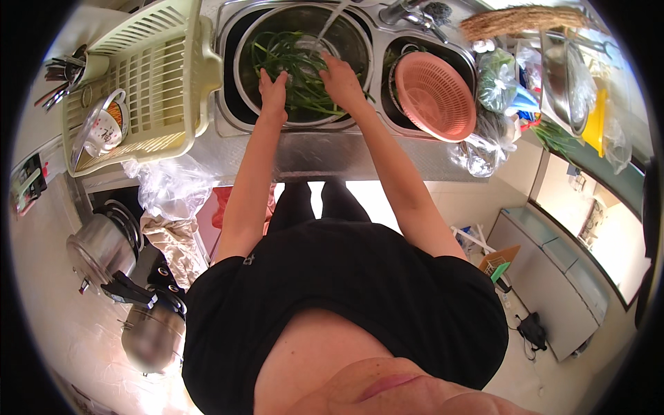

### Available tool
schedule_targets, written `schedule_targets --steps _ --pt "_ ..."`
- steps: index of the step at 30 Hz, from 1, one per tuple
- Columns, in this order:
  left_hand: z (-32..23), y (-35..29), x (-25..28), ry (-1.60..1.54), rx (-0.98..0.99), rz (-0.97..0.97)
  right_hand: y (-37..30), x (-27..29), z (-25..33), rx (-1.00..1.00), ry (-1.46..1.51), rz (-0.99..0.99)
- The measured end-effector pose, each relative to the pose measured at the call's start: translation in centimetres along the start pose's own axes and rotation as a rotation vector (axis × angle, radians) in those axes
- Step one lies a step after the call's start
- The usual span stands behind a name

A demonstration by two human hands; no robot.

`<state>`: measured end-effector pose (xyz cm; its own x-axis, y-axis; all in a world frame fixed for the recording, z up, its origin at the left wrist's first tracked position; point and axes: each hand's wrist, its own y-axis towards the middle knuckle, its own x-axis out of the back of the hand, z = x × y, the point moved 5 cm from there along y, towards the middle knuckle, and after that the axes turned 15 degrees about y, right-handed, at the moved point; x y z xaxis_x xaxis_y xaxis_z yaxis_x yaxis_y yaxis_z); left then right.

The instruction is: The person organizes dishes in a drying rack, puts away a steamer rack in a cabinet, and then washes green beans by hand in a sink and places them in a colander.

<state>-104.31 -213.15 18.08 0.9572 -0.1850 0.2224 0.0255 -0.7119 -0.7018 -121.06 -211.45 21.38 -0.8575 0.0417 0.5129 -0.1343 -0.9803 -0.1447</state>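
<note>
A round metal basin (247, 104) sits in the left sink bowl with long, thin scallions (308, 90) in it. My left hand (273, 95) is at the basin's left side, its thumb and fingers around some of the leaves. Across from it, my right hand (341, 81) bends its fingers over the same bunch. Some fingertips are hidden among the greens. From above, a stream of water (333, 21) runs into the basin, close to my right hand.
A pink plastic colander (436, 97) rests tilted over the right sink bowl, below the faucet (401, 10). At the left stands a pale yellow dish rack (155, 76) with a patterned cup (107, 131). Plastic bags (496, 79) and more greens (553, 138) crowd the right counter.
</note>
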Motion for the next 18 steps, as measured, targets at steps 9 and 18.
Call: schedule_targets --steps 9,18 --pt "0.4 -3.4 -0.6 0.051 -0.227 -0.121 -7.9 5.6 2.1 0.167 0.15 -0.016" --pt "0.3 -6.9 0.1 -0.225 -0.104 -0.074 -11.9 8.6 1.7 0.096 0.186 -0.071"
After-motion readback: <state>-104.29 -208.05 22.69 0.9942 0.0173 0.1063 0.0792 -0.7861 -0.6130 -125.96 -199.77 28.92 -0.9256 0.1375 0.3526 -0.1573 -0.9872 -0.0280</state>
